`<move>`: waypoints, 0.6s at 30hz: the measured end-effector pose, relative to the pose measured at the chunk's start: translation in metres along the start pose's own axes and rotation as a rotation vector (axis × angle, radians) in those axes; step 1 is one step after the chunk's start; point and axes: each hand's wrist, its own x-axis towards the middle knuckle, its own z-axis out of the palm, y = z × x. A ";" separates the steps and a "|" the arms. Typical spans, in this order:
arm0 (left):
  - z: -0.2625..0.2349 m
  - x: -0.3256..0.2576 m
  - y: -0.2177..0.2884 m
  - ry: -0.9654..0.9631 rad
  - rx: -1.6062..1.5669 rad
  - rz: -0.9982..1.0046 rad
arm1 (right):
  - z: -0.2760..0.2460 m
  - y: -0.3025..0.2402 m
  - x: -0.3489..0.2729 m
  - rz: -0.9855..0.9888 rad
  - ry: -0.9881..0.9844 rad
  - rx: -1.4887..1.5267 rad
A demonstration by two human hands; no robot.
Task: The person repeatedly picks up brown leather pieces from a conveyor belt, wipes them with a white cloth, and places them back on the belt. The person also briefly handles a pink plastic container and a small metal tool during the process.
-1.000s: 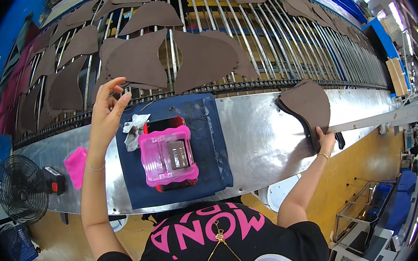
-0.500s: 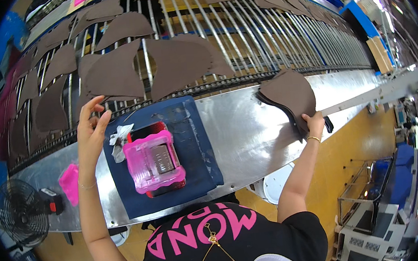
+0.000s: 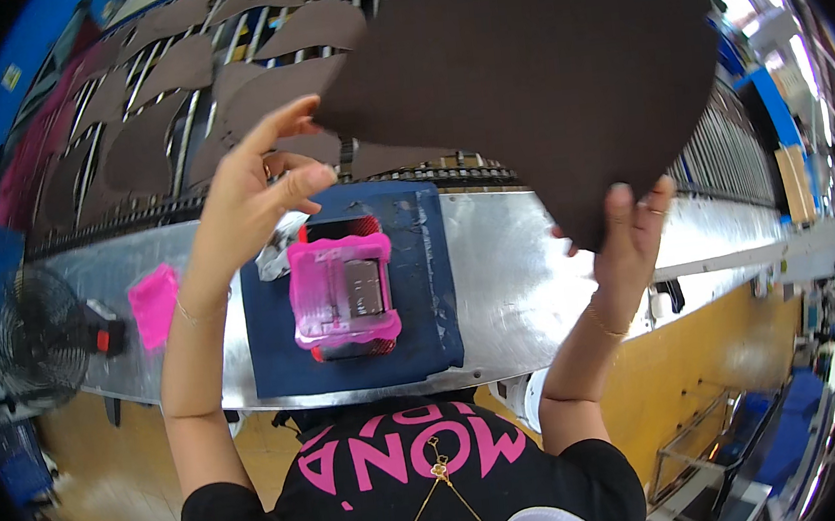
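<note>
A large dark brown cut panel [image 3: 541, 78] with curved edges is raised in front of me, over the far side of the metal table [image 3: 505, 282]. I cannot tell whether it is one layer or several. My right hand [image 3: 632, 240] grips its lower corner, thumb on the near face. At the panel's left tip is my left hand [image 3: 264, 180], fingers apart and fingertips close to the edge; contact is unclear. Below and between the hands lies a pink frame-like device [image 3: 315, 290] with a metal plate, set over a red and black base [image 3: 351, 350] on a dark blue mat [image 3: 426, 350].
Beyond the table, several brown panels [image 3: 140, 142] rest on a rack of metal bars [image 3: 728, 145]. A crumpled white piece [image 3: 276, 249] sits by the pink device. A pink cloth [image 3: 156, 306] and a black fan [image 3: 37, 332] are at the left.
My right hand has lifted brown material off the table's right side and brought it up and inward. My left hand has shifted right toward its tip. The view has swung slightly.
</note>
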 end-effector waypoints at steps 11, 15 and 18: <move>-0.143 -0.112 0.040 0.453 0.364 0.045 | 0.124 0.059 -0.037 -0.122 -0.573 -0.205; -0.144 -0.131 0.026 0.388 0.501 0.011 | 0.123 0.053 -0.033 -0.422 -0.616 -0.342; -0.122 -0.130 0.015 0.334 0.502 -0.061 | 0.104 0.045 -0.034 -0.463 -0.610 -0.425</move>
